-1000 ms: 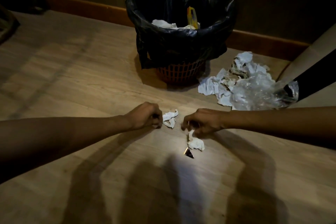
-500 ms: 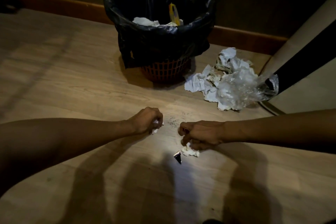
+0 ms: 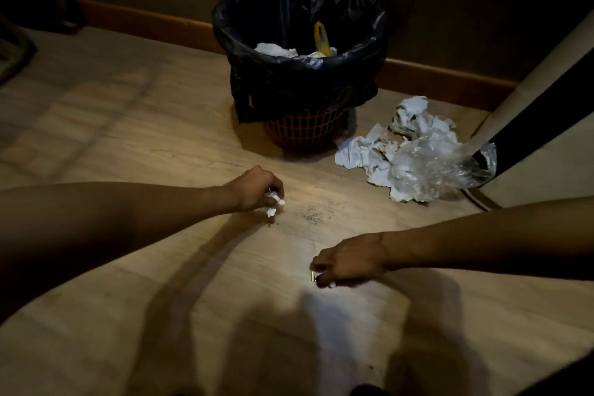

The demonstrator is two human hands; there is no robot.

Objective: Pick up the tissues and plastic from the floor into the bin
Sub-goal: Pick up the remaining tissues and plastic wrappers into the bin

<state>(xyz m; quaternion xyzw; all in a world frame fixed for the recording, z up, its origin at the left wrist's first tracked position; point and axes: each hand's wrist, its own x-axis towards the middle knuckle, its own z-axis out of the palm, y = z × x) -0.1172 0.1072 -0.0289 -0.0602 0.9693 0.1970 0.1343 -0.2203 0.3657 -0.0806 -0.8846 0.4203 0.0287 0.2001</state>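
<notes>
— Can any writing be read?
— None can be made out.
— What is held?
— A tissue [image 3: 273, 202] is clenched in the left hand [image 3: 257, 191], its white ends sticking out below. The right hand [image 3: 348, 262] is curled low over the floor [image 3: 160, 145]; something small and shiny is seen at its fingertips, but the grip cannot be judged.
— And the rest?
— A heap of tissues [image 3: 369, 151] and plastic [image 3: 440, 161] is left right of the bin [image 3: 299, 74].
</notes>
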